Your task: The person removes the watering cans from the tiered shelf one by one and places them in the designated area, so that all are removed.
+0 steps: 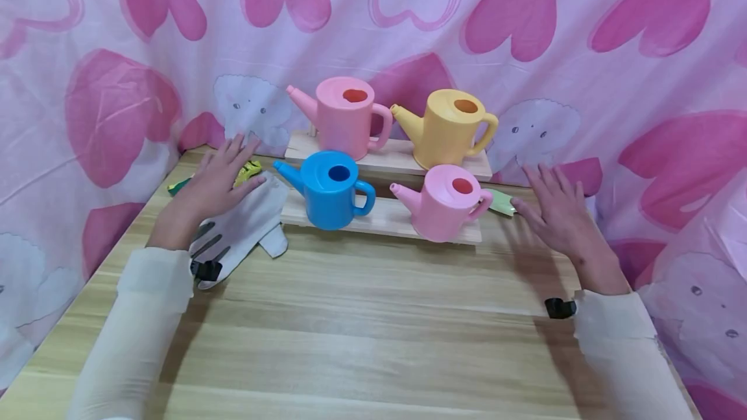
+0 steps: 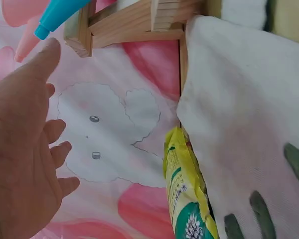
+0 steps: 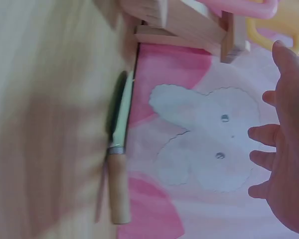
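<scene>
My left hand (image 1: 213,180), fingers straight and spread, hovers over a pale work glove (image 1: 248,222) and a yellow-green packet (image 1: 248,172) on the left, holding nothing. On the right, my right hand (image 1: 563,219) is also spread and holds nothing; it is nearest to a hand trowel with a pale green blade (image 1: 500,203) and a wooden handle (image 3: 119,189). Between the hands, a two-level wooden stand (image 1: 388,218) carries small watering cans: pink (image 1: 344,125) and yellow (image 1: 449,135) on the upper level, blue (image 1: 329,196) and light pink (image 1: 440,209) on the lower.
A wood-grain table (image 1: 373,329) lies under everything. Behind and along both sides hangs a pink curtain (image 1: 350,31) printed with hearts and white animal faces. All the can spouts point left and their handles right.
</scene>
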A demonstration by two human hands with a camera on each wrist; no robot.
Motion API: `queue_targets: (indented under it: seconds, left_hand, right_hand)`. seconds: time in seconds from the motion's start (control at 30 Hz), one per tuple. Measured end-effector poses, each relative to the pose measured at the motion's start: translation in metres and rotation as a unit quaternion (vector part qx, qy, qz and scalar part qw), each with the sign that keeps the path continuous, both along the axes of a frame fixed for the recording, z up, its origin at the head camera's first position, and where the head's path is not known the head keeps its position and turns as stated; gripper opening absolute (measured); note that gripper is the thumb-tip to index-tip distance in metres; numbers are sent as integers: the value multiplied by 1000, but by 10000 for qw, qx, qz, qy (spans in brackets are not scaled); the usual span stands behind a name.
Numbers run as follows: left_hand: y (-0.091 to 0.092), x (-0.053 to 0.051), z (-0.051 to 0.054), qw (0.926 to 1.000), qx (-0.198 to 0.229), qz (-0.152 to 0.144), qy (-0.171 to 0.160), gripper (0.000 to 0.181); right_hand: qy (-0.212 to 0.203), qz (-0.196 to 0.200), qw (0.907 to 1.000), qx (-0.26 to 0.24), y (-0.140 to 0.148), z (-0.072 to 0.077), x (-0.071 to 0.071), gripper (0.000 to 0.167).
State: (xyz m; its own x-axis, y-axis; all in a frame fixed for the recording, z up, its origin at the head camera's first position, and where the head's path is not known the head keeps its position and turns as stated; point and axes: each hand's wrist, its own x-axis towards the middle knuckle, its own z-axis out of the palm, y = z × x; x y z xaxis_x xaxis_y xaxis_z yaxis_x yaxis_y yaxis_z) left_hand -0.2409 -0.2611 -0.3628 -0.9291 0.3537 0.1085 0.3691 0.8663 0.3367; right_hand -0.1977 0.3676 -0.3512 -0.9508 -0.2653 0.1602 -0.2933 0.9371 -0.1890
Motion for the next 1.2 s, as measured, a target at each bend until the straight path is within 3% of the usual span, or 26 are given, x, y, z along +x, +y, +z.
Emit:
queue_targets:
  seconds: [0.23, 0.47, 0.63, 0.87, 1.2]
  left_hand:
    - [8, -11, 15, 9986, 520, -25, 116, 75]
    - [19, -27, 23, 9933, 1150, 70, -129, 70]
    - [25, -41, 16, 9818, 1854, 161, -373, 70]
    - [35, -56, 0, 9560, 2834, 100, -751, 71]
    - [40, -62, -9, 9375, 3352, 205, -915, 66]
  right_hand:
    - [278, 239, 9990, -246, -9, 26, -11, 78]
    - [525, 274, 9969, -522, -25, 47, -24, 78]
    - [438, 435, 9925, -1060, -37, 57, -34, 74]
    - [151, 419, 9797, -1956, -52, 58, -52, 74]
    - [207, 500, 9625, -2660, -58, 58, -70, 49]
